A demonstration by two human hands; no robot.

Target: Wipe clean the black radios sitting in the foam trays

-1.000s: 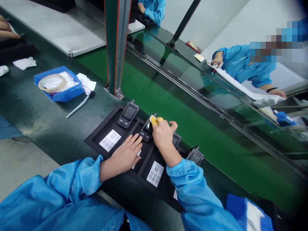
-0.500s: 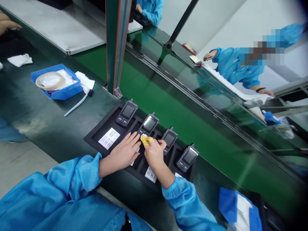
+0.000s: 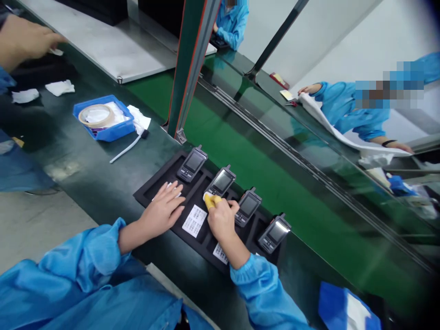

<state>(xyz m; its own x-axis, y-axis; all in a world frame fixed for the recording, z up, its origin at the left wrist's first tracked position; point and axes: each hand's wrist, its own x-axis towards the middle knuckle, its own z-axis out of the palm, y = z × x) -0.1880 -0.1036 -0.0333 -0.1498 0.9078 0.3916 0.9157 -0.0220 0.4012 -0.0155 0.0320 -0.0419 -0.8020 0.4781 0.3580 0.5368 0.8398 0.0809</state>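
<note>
Several black handheld radios with screens and stubby antennas sit in a row in the compartments of a black foam tray (image 3: 140,196). My right hand (image 3: 222,220), with yellow finger cots on its fingers, pinches a small white wipe (image 3: 207,196) against the lower end of the second radio (image 3: 222,181). My left hand (image 3: 160,206) lies spread over the tray's left compartment, partly covering a white label sheet there, below the first radio (image 3: 192,163). Another label sheet (image 3: 194,221) shows between my hands. The third radio (image 3: 248,207) and fourth radio (image 3: 274,233) lie untouched at right.
A blue bin (image 3: 115,133) holding a tape roll (image 3: 96,116) and white cloths stands left of a green post (image 3: 189,64). A thin white-handled brush (image 3: 129,146) lies before it. A co-worker's hand (image 3: 27,41) is at far left. A green conveyor (image 3: 247,151) runs beyond the tray.
My right hand has brought the wipe from the second radio's screen down to its lower end. My left hand has shifted left, off that radio, uncovering the label sheet. The view has shifted slightly.
</note>
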